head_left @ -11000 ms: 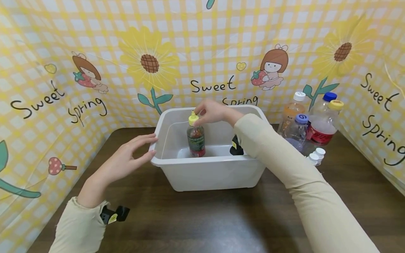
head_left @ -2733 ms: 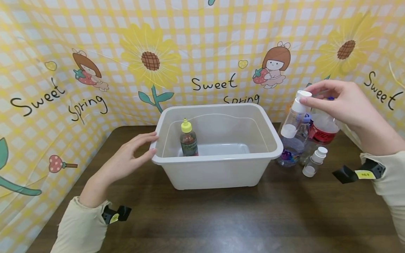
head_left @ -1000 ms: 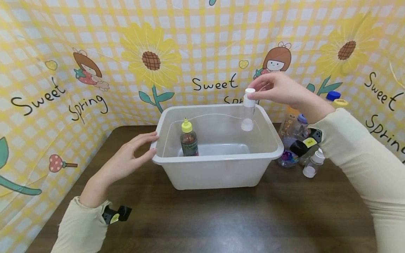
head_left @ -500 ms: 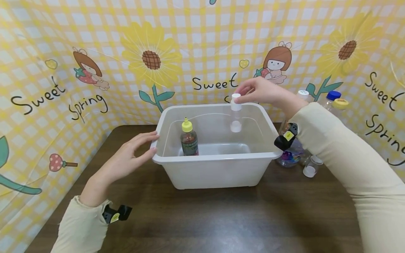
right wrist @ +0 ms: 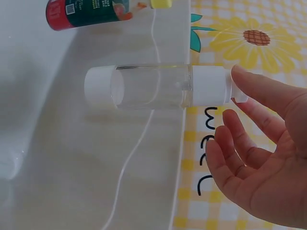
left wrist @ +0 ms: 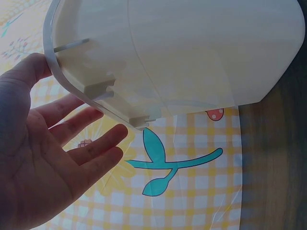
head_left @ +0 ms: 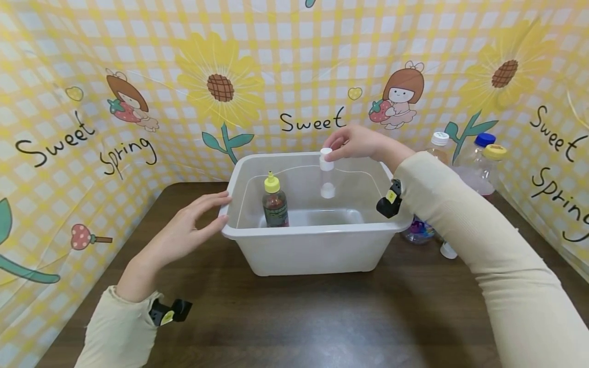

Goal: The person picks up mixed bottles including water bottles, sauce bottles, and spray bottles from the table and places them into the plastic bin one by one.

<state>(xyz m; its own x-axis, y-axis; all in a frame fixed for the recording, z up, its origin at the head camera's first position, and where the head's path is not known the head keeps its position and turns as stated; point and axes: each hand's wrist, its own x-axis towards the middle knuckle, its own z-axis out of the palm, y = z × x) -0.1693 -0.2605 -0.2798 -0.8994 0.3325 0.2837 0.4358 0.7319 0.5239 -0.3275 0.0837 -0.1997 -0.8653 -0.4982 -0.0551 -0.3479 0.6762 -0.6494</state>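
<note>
1. One clear bottle (head_left: 327,176), head view: pinched at its top by the right hand (head_left: 356,143), upright, base inside the grey bin (head_left: 306,253); lower and farther left than half a second ago. Backdrop (head_left: 294,51) reads "Sweet" and "Spring".
2. Left wrist view: left hand (left wrist: 53,158) relaxed, fingers extended, at the bin rim.
3. Right wrist view: yellow-capped bottle's (right wrist: 91,12) label print too small to read.
</note>
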